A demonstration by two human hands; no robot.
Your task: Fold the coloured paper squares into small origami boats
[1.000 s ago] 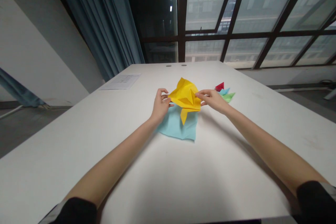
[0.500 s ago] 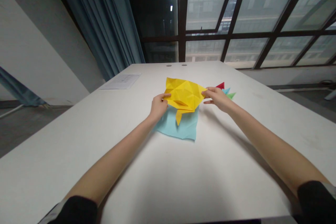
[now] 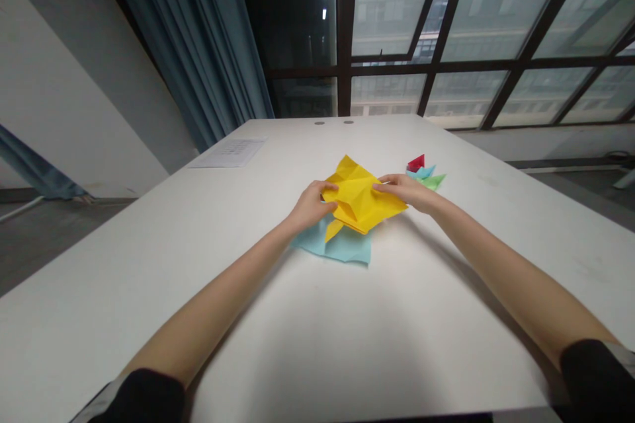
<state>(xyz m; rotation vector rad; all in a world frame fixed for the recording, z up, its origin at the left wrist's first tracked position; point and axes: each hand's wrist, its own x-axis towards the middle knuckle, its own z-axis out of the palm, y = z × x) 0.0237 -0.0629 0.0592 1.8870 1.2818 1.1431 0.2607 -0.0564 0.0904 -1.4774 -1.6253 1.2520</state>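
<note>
A creased yellow sheet of origami paper point(image 3: 358, 197) is held up in front of me, partly folded, with a narrow flap sticking down at its lower left. My left hand point(image 3: 316, 203) pinches its left edge between thumb and fingers. At the upper right side, my right hand point(image 3: 403, 189) grips the same paper, its thumb lying on the yellow face. Below the yellow paper, a light blue sheet of paper point(image 3: 347, 251) lies creased on the table, its far part hidden behind the yellow one and my left hand.
Beyond my right hand lie small folded paper pieces: a red one point(image 3: 416, 163), a blue one point(image 3: 421, 172) and a green one point(image 3: 434, 182). A printed sheet point(image 3: 229, 153) rests at the far left of the white table point(image 3: 317, 337). Behind are a blue curtain point(image 3: 198, 39) and windows.
The yellow paper has turned clockwise, with a corner now pointing up and another to the lower right. My left hand has shifted right, and my right thumb has moved onto the paper's face.
</note>
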